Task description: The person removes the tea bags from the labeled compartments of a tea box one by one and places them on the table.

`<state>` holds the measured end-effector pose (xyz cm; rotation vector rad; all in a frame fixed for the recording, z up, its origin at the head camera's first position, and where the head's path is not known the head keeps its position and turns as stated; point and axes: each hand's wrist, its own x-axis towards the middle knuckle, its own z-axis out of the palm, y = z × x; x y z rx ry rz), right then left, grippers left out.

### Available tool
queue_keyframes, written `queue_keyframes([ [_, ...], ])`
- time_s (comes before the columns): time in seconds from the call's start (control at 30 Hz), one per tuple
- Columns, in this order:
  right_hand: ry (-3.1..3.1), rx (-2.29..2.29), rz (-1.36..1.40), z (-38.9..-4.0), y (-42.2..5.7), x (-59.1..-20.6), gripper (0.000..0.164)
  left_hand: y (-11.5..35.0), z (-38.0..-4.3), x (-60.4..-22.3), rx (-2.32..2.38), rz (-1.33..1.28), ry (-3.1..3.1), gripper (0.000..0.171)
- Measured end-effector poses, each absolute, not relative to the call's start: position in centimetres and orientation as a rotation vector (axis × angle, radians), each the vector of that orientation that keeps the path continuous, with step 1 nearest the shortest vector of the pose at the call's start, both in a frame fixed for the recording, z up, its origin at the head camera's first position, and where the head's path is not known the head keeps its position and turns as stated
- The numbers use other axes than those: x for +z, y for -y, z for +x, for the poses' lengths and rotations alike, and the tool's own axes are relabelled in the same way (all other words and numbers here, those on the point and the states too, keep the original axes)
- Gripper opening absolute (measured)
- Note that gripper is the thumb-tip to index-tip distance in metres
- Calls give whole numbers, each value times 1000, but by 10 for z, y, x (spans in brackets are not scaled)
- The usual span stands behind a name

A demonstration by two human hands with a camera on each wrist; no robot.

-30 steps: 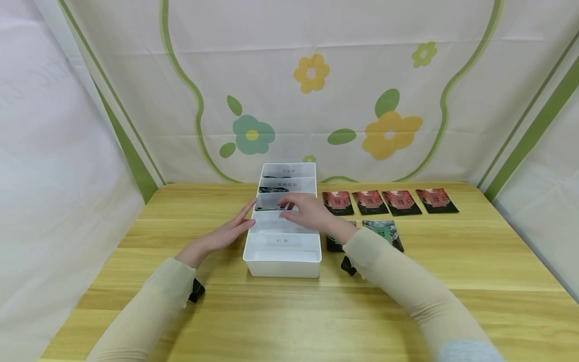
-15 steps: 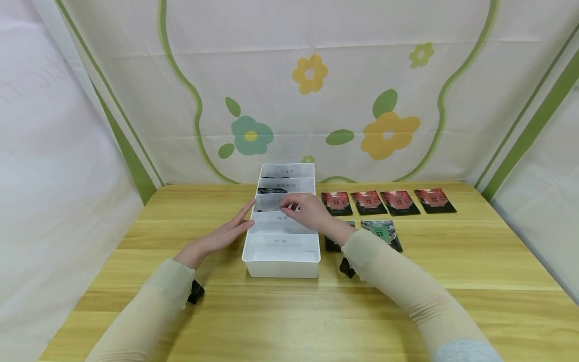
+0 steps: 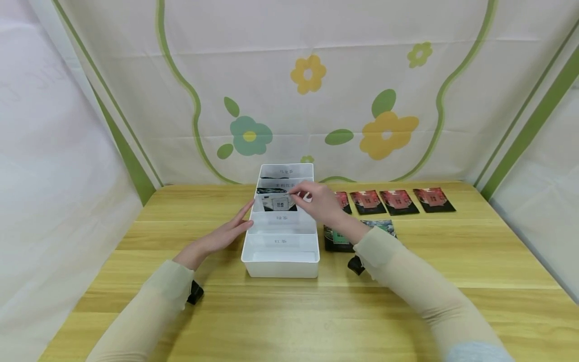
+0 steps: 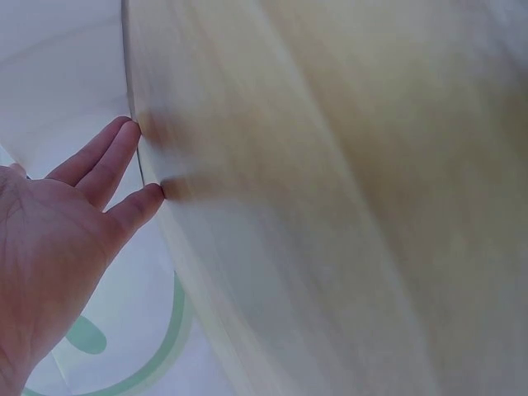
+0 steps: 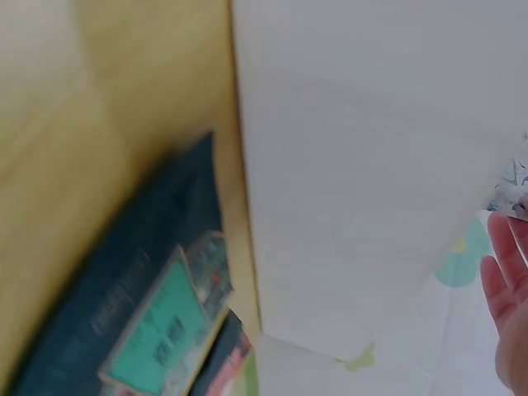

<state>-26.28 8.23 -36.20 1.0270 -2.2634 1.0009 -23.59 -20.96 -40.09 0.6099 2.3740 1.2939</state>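
A long white divided box [image 3: 280, 269] with printed labels on its partitions stands mid-table. My right hand [image 3: 318, 203] pinches the top right corner of a grey-and-black tea sachet [image 3: 279, 203], which stands in the middle compartment, its face showing above the partition. In the right wrist view that hand's fingers [image 5: 499, 285] appear at the right edge, beside the sachet's silvery corner [image 5: 516, 177]. My left hand [image 3: 223, 234] has straight fingers touching the box's left side; in the left wrist view its fingertips [image 4: 132, 128] meet the wall. A dark sachet [image 3: 270, 190] lies in the compartment behind.
To the right of the box lie several red-and-black sachets [image 3: 399, 202] in a row. Nearer are two green-labelled sachets [image 3: 336, 241], partly behind my right arm. A floral cloth [image 3: 389, 136] hangs at the table's back edge.
My right hand has risen and moved slightly back and right, drawing the grey-and-black sachet up so its front shows. My left hand keeps its place on the box.
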Motion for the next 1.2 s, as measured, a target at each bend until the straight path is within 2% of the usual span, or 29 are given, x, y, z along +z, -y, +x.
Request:
queue_keyframes([
  [0.5, 2115, 1131, 990, -243, -134, -328, 12, 209, -235, -400, 1296, 611, -2366, 64],
  [1.2, 2152, 972, 736, -201, -236, -341, 18, 209, -236, -402, 1305, 607, -2365, 63],
])
